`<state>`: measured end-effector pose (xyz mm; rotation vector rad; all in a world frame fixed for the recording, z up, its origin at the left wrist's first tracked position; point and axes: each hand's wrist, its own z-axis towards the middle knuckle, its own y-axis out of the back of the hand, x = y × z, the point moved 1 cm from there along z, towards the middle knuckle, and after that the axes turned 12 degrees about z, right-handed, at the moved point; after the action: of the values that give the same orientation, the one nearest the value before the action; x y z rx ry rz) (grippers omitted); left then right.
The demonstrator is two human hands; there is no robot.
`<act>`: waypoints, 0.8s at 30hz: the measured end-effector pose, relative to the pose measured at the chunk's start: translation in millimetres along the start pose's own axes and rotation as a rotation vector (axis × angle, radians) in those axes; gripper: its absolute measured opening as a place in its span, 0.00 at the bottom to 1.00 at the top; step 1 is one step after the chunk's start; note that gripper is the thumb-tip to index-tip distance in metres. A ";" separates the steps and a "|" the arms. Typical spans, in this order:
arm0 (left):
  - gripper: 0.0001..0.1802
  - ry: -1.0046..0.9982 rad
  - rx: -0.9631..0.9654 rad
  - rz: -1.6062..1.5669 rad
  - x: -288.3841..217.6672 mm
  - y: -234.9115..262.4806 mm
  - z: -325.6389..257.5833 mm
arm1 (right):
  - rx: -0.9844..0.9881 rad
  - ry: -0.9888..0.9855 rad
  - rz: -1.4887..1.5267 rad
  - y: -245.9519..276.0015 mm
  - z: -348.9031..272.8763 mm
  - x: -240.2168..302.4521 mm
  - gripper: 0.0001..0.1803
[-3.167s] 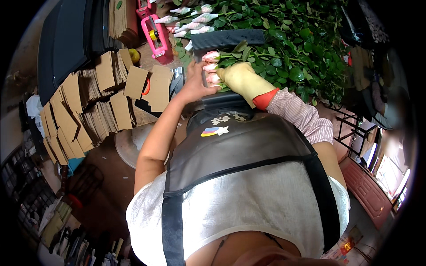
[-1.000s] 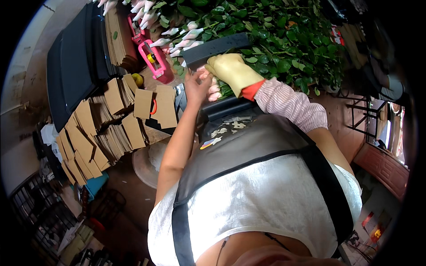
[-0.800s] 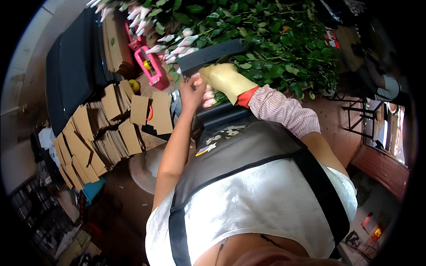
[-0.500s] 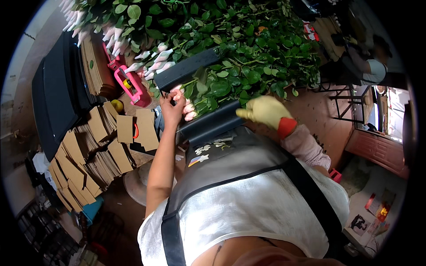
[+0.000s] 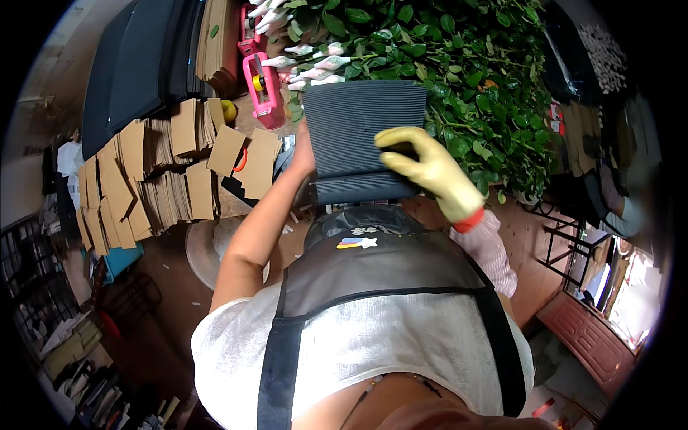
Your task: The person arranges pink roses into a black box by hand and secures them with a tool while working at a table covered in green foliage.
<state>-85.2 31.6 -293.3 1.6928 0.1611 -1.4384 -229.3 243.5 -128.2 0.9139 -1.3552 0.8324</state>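
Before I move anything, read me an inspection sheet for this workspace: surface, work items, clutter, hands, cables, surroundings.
Surface: brown table, partly covered by leaves and cardboard.
Work items: dark ribbed sheet, creased near its lower edge; leafy stems beyond; buds in white netting.
Clutter: cardboard pieces in rows at left; pink tape dispenser.
Hands: left hand at the sheet's left edge, grip partly hidden; right hand, yellow-gloved, over its right side, fingers apart, contact unclear.
Cables: none clearly made out.
Surroundings: reddish panel and bright opening at right.
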 end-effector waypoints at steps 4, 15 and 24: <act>0.15 -0.150 0.292 0.012 1.6 39.8 25.9 | 0.130 -0.264 -1.029 -6.3 48.9 -26.7 0.23; 0.39 -0.730 0.246 0.725 -58.7 8.3 -2.8 | 0.425 -0.168 -1.076 -13.4 58.0 -9.1 0.16; 0.36 -0.764 0.384 0.741 -16.4 -9.5 -1.1 | 0.820 -0.044 -1.030 -82.4 112.0 13.7 0.16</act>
<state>-95.3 45.0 -284.4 1.1467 -1.0999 -1.4490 -202.3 106.7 -119.4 2.0216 -0.3633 0.5089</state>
